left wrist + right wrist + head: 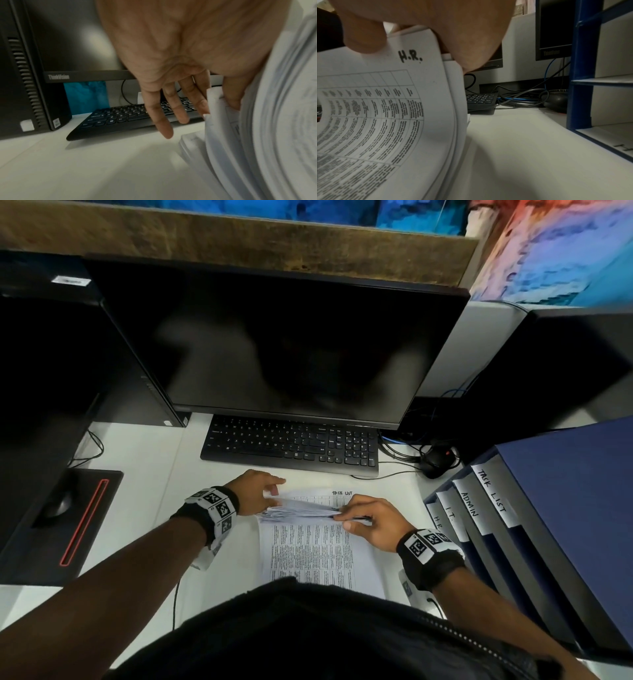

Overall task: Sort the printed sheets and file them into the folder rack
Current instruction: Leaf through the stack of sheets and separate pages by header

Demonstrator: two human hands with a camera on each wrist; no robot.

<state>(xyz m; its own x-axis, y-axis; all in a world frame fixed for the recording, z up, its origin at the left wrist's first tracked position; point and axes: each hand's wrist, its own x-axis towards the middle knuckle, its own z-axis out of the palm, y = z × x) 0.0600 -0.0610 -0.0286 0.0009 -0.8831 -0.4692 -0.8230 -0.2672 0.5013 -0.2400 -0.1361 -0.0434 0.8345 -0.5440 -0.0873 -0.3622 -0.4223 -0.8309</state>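
A stack of printed sheets [308, 549] lies on the white desk in front of me. Its far end is lifted and fanned. My left hand [274, 495] pinches the far left corner of the lifted sheets [214, 100] between thumb and forefinger, the other fingers [163, 121] straight. My right hand [342, 517] grips the far right corner, thumb on a table sheet marked H.R. [385, 108]. Beneath the lifted part a sheet headed TASK LIST [339, 497] lies flat. The blue folder rack [565, 508] stands at the right, its slots labelled H.R., I.T., ADMIN and TASK LIST.
A black keyboard [291, 446] lies just beyond the sheets under a dark monitor [274, 344]. A mouse with tangled cables [436, 462] sits between keyboard and rack. A PC tower [51, 354] and a black mouse pad [85, 525] are at the left.
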